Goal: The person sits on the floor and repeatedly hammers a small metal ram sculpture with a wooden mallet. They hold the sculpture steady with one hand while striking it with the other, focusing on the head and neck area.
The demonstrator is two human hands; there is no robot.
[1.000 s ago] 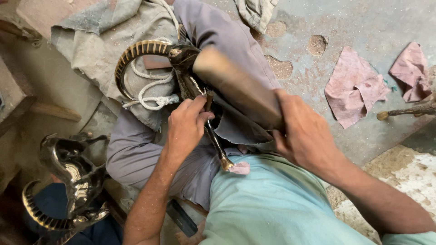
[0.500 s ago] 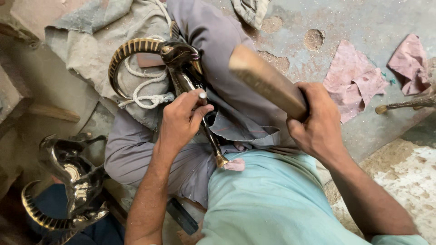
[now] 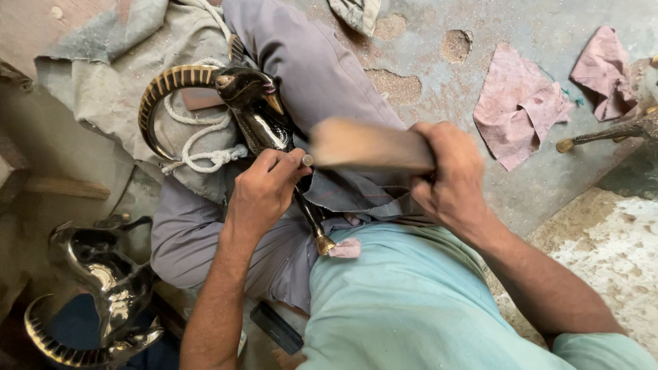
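Observation:
A dark polished metal animal figure point(image 3: 257, 116) with a long curved ribbed horn point(image 3: 161, 92) lies across my lap, its legs running down towards my shirt. My left hand point(image 3: 264, 188) pinches a small metal punch point(image 3: 306, 159) upright against the figure's body. My right hand point(image 3: 449, 175) grips a wooden block point(image 3: 363, 145), blurred with motion, whose end sits right at the punch's top. Grey trousers point(image 3: 322, 75) lie under the figure.
A second dark horned figure point(image 3: 96, 294) lies at the lower left. White rope point(image 3: 199, 147) rests on a grey cloth point(image 3: 103, 82). Two pink rags point(image 3: 521, 103) lie on the pitted concrete floor, and a metal leg point(image 3: 603, 133) pokes in from the right.
My right hand has swung the wooden block down and leftward onto the punch. My left hand has stayed on the punch against the figure.

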